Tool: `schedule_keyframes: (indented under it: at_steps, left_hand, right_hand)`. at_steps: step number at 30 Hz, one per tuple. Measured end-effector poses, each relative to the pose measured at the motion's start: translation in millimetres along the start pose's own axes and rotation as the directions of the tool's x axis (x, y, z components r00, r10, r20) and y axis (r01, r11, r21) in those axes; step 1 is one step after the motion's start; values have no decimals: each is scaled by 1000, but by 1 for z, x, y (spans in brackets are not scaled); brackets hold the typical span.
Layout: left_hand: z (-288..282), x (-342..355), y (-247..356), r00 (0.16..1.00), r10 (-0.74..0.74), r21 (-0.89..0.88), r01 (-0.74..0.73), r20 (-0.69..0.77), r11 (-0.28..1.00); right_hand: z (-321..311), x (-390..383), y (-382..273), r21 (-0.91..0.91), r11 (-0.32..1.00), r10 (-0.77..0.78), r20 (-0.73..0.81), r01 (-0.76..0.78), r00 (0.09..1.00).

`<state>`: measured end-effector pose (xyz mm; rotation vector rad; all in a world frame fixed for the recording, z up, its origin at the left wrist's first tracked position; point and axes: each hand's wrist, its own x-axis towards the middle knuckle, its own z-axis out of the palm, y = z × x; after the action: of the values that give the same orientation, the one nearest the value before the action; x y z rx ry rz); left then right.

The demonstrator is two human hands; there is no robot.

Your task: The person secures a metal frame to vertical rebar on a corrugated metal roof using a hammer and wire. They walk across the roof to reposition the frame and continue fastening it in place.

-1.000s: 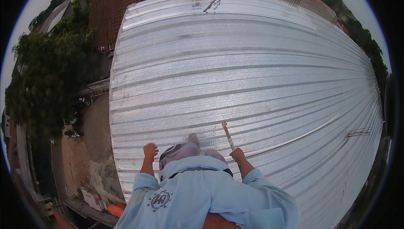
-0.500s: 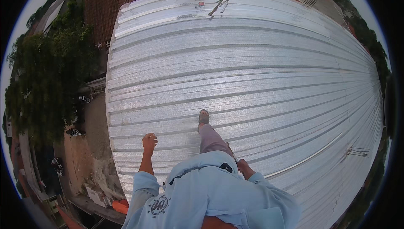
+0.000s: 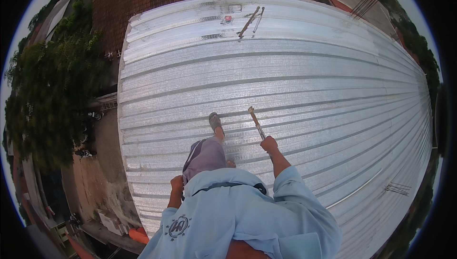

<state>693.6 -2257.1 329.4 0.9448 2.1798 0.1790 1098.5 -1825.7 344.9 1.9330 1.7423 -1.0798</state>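
Observation:
My right hand [image 3: 268,144] grips a long tool [image 3: 255,119] with a rusty, brownish upper shaft and a paler lower part, angled forward over the ribbed silver metal roof [image 3: 314,87]. My left hand [image 3: 176,183] is curled low beside my left hip, against the edge of the grey-purple trousers [image 3: 202,159]; whatever it may hold is hidden. One sandalled foot [image 3: 214,121] is forward on the sheeting, the other mostly behind my leg.
Two long bar-like things [image 3: 250,21] and a small red object [image 3: 227,19] lie near the far edge. Thin rods [image 3: 362,5] rise beyond it, others [image 3: 397,188] at right. A tiled roof [image 3: 166,2] lies beyond; a tree [image 3: 52,97] and ground [image 3: 100,159] with parked motorbikes lie below left.
I have stepped forward, with one foot now farther up the roof. My right hand has swung forward with the tool; my left hand has dropped back toward my hip.

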Motion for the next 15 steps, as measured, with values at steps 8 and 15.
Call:
schedule_keyframes:
  at_steps: [8,15]
  left_hand:
    - [-172,299,125,810,-514,-789,500,281,356]
    - [-399,549,337,989,-148,-815,69,-21,576]
  right_hand:
    - [-69,139,-144,233,966,100,77,-115,992]
    - [-145,201,-206,80,962,246,152,-260,957]
